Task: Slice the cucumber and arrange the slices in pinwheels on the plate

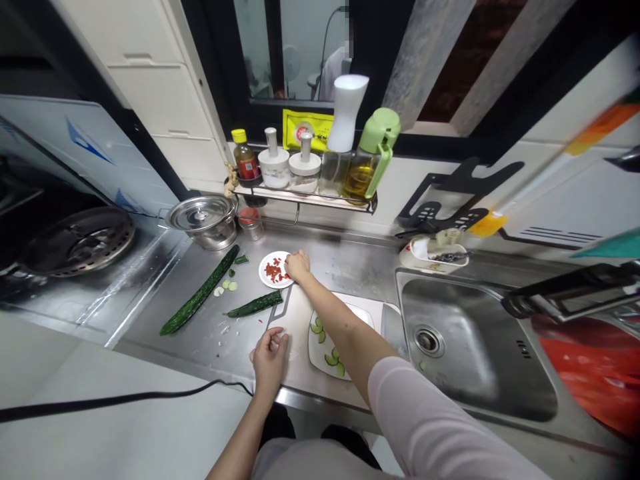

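Note:
My right hand (297, 266) reaches to a small round white plate (263, 279) of small red pieces (275, 270). Its fingers are bent together at the plate's right rim; whether they grip the rim or a red piece is hidden. My left hand (270, 352) hovers over the left edge of a pale cutting board (296, 337), fingers loosely curled and thumb apart, nothing in it. A white squarish plate (314, 357) with cucumber slices (334, 361) rests on the board, partly behind my right forearm. A cut cucumber (256, 305) lies left of the board.
A long cucumber (200, 295) and several cut bits (229, 285) lie further left. Behind them stands a lidded steel pot (205, 220). A wall rack (310, 198) carries condiments, including a green-topped oil bottle (367, 167). The sink (465, 347) is at right, a pan (83, 240) far left.

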Tool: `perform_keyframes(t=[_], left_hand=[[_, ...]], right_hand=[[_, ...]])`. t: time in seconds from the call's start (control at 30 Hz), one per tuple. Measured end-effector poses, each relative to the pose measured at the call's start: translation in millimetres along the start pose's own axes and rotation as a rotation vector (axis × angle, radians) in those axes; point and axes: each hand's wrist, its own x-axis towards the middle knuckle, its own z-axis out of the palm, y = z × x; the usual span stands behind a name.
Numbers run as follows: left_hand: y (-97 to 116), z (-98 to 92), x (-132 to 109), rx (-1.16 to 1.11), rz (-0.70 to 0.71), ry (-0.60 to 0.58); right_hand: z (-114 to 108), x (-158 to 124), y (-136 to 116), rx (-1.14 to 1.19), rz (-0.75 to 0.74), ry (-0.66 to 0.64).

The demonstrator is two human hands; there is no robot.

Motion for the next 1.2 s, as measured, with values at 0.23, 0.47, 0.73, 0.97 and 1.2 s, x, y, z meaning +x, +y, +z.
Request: perform_keyframes(t=[0.23,0.47,0.73,0.97,1.2], left_hand=[[-1,-4.6,0,0.005,-0.016,0.009],[1,1.4,-3,0.033,-0.009,-0.047],[10,15.9,-12,0.069,0.046,-0.135],[13,19.5,-21,0.114,0.058,-0.192],[19,21.8,-26,0.133,0.089,-0.225]], right_hand=[[4,3,-8,-0.007,-0.019,0.000],[-13,-22,14,0.054,-0.057,0.079],[-34,-94,57,0.170,-0.048,0.152],[-32,-185,84,0.378,-0.019,0.183],[-25,-253,96,0.447,0.026,0.201]])
